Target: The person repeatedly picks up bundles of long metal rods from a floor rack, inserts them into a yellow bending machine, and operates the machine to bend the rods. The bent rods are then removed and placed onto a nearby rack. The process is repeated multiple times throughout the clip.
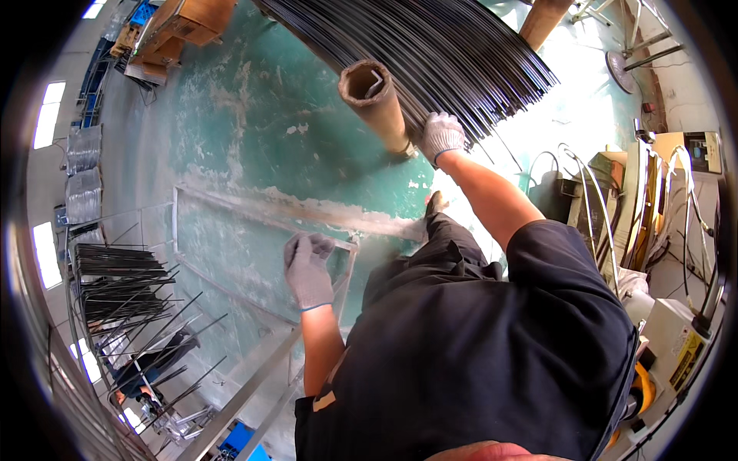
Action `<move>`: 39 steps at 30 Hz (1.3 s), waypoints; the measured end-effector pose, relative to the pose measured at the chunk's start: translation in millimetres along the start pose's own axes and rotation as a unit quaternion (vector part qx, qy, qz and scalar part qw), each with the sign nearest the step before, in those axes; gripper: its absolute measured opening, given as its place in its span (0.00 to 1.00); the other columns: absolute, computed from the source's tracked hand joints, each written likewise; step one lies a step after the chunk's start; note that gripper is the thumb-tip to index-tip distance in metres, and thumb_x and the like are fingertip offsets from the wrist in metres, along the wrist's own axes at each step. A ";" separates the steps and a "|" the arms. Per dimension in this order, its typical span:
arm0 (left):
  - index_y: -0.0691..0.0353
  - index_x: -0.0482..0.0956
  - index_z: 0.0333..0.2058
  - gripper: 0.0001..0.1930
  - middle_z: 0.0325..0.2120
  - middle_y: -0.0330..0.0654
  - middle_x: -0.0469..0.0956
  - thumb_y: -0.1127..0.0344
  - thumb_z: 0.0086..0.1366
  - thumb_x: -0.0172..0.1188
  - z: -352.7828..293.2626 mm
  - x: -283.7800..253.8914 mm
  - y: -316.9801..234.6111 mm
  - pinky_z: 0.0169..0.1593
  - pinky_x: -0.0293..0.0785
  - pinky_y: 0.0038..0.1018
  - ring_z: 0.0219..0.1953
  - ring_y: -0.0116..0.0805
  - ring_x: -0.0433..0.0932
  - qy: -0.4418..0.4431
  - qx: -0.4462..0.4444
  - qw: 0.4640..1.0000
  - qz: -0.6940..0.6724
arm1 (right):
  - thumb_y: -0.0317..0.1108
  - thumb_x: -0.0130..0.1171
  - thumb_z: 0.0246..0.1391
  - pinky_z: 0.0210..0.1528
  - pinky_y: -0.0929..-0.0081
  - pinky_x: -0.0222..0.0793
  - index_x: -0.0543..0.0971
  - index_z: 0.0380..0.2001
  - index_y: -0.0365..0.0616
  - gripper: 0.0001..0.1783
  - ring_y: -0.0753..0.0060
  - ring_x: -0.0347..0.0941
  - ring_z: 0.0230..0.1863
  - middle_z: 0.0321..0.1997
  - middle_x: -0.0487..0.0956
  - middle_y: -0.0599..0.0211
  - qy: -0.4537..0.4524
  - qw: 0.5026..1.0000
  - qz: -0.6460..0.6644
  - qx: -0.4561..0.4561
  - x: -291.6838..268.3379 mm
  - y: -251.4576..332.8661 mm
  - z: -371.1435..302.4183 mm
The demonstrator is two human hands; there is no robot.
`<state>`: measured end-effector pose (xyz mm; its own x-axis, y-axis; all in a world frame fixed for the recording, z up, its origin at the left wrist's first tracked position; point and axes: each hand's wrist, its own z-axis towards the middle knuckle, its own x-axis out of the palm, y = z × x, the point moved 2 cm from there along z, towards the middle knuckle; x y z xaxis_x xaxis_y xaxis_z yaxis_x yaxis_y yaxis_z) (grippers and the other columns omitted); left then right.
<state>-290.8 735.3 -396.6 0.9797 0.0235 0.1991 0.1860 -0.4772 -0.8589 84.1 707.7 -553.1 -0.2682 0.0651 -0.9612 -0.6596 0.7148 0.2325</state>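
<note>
My right hand (pixel 443 134), in a pale knitted glove, reaches forward to the near edge of a large bundle of long thin black metal rods (pixel 430 54). Its fingers curl over the closest rods, and the fingertips are partly hidden. Just left of it stands a brown cardboard tube (pixel 377 107) with a bent metal piece (pixel 374 81) inside its upper end. My left hand (pixel 310 269), in a grey glove, hangs at my left side with loosely bent fingers and nothing visible in it. A pale metal frame (pixel 350 257) is close beside and below that hand.
Another brown tube (pixel 544 23) stands behind the rods. Machinery with cables (pixel 615 192) lines the right side. At the left, a rack holds more black rods (pixel 119 284), with another person (pixel 138 376) behind. Cardboard boxes (pixel 184 27) sit far left on the worn green floor (pixel 254 131).
</note>
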 end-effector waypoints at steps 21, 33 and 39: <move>0.67 0.71 0.50 0.12 0.35 0.51 0.79 0.69 0.71 0.56 90.7 136.1 36.2 0.40 0.81 0.38 0.30 0.41 0.79 0.252 -0.163 0.944 0.138 | 0.35 0.55 0.61 0.48 0.53 0.80 0.81 0.42 0.40 0.12 0.47 0.83 0.46 0.44 0.84 0.49 0.026 0.999 0.037 0.027 5.8 20.5 -6.5; 0.68 0.70 0.50 0.12 0.36 0.52 0.78 0.70 0.71 0.55 112.6 108.1 42.0 0.39 0.80 0.36 0.31 0.41 0.79 0.257 -0.208 0.929 0.168 | 0.50 0.65 0.57 0.52 0.53 0.76 0.83 0.41 0.42 0.21 0.45 0.80 0.50 0.46 0.82 0.43 0.023 0.996 0.080 0.044 -8.9 21.7 -3.6; 0.68 0.70 0.50 0.12 0.35 0.52 0.78 0.69 0.71 0.55 110.4 107.1 50.6 0.37 0.80 0.37 0.30 0.42 0.79 0.246 -0.220 0.930 0.160 | 0.34 0.64 0.54 0.52 0.59 0.78 0.81 0.43 0.40 0.14 0.49 0.77 0.53 0.49 0.81 0.49 0.023 0.999 -0.035 0.034 -8.5 28.6 -8.6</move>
<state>-168.2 810.6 -470.8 0.8061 -0.5358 0.2512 -0.2650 -0.7064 -0.6564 61.5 721.6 -536.9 -0.2570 -0.0177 -0.9662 -0.6297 0.7616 0.1535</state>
